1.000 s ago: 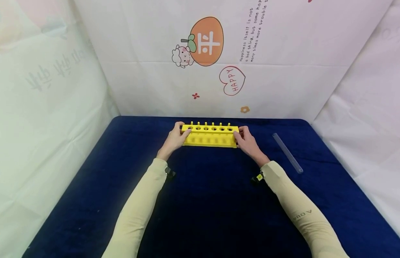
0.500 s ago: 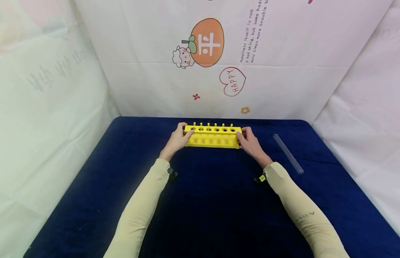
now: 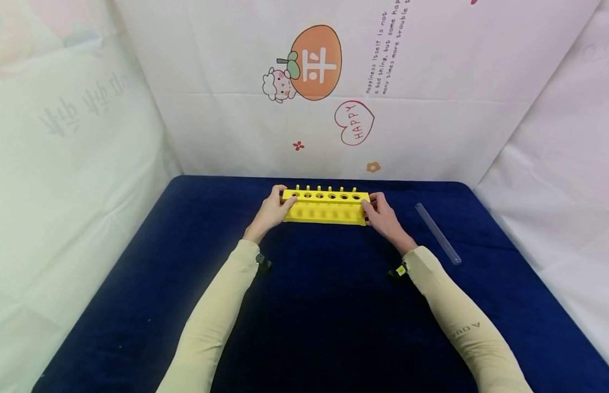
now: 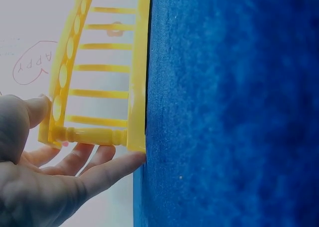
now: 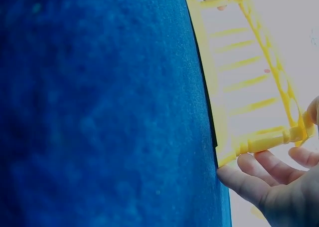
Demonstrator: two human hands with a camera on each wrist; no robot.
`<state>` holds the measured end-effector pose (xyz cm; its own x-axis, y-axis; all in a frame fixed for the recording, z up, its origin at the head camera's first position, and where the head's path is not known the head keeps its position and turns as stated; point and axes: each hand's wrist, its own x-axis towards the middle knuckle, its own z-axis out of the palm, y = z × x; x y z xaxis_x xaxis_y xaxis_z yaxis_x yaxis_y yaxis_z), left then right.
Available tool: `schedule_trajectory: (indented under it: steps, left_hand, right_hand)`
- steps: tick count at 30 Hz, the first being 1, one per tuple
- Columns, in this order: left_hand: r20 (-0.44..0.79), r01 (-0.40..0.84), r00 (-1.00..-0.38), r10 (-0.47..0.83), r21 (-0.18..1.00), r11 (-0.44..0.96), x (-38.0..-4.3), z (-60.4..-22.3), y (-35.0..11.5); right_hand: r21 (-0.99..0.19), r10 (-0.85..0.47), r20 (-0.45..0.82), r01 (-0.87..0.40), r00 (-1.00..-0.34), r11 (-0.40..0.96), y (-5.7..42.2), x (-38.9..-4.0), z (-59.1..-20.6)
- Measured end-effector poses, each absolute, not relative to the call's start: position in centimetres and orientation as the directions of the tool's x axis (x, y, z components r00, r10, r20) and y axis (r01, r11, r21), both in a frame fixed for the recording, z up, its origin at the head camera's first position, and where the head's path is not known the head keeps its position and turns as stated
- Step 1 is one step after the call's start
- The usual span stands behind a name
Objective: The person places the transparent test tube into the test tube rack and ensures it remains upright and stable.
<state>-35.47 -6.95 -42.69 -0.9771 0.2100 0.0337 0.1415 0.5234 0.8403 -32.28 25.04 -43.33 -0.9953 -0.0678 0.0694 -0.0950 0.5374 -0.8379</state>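
Note:
A yellow plastic test tube rack (image 3: 326,213) stands upright near the back of the table, with a row of round holes along its top bar and several short pegs behind. At its left end, my left hand (image 3: 270,211) grips it, thumb on the top bar and fingers along the end post (image 4: 94,135). My right hand (image 3: 384,219) holds the opposite end the same way, its fingers against the turned post (image 5: 264,139). To the right of my right hand lies a clear test tube (image 3: 438,233), slanted on the cloth.
Dark blue cloth (image 3: 329,316) covers the table. A white printed sheet (image 3: 225,136) hangs behind the back edge, and more white sheets rise at the left (image 3: 63,218) and right (image 3: 555,218). Both wrists carry small dark cameras.
Both hands and the test tube rack have shifted slightly to the right, mostly in the first half second. The test tube has stayed in place.

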Motion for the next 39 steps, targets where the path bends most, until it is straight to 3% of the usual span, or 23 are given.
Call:
schedule_trajectory:
  steps: [39]
  left_hand:
    - [0.038,0.156,-0.973,0.227,0.836,0.526,-34.9,-42.7,-5.8]
  right_hand:
    - [-0.838,-0.044,0.053,-0.069,-0.998,0.541,26.4,-31.8,-43.5]
